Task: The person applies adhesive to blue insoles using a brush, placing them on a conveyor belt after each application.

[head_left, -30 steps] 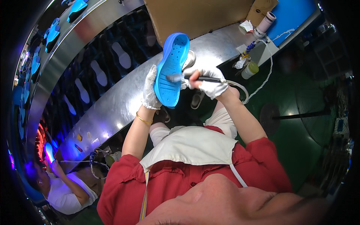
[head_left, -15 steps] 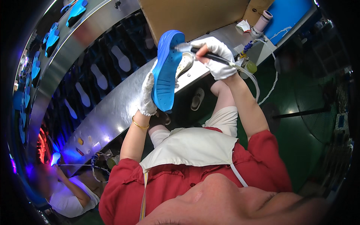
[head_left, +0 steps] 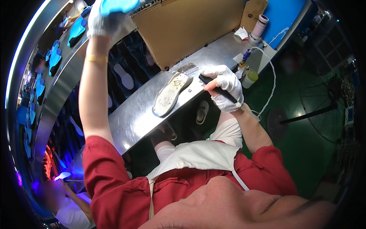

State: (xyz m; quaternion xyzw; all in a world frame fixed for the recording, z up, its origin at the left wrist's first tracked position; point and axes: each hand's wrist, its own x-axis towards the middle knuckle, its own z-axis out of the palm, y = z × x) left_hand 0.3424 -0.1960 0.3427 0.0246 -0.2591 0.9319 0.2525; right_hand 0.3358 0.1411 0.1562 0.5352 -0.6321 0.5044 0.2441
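Note:
My gloved left hand (head_left: 101, 23) is stretched far out to the upper left, by the upper metal shelf. It holds a bright blue shoe sole (head_left: 120, 5), which the picture's top edge cuts off; the fingers are partly hidden. Over the bench's near edge, my right hand (head_left: 225, 86), gloved with bare fingertips showing, is closed around the black handle of a brush (head_left: 220, 91). Grey bristles show just beyond that hand, low over the bench. Beside them a stained, off-white sole-shaped piece (head_left: 171, 93) with a bluish edge lies on the metal bench.
A large cardboard box (head_left: 190, 28) stands behind the bench (head_left: 133, 124). Blue soles (head_left: 55, 57) line the upper shelf at left. A pink bottle (head_left: 260, 26) and a green-lidded jar (head_left: 249, 78) are at right, near a fan (head_left: 320, 114). Another person (head_left: 72, 210) works at lower left.
My left hand has carried the blue sole from over the bench to the upper left. My right hand has lowered slightly with the brush, away from the sole. The off-white piece is uncovered.

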